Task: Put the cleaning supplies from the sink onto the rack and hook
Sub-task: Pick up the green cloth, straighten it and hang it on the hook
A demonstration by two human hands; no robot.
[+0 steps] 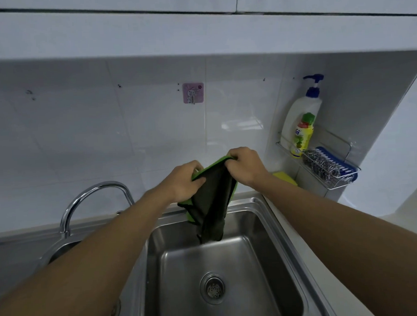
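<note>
Left hand (pixel 187 180) and right hand (pixel 245 165) each have a grip pinched on the green-edged cloth (pixel 214 205) at centre frame — the hanging step, likely needing a lift onto the pink hook (pixel 193 93) above.

The wall (pixel 154 136) below the pink hook (pixel 193 93) is bare, an open way up. The tap (pixel 94 199) curves up on the left. On the right, bottles (pixel 303 110), a steel scrubber (pixel 322 165) and a brush (pixel 333 156) crowd the rack (pixel 340 186).
</note>
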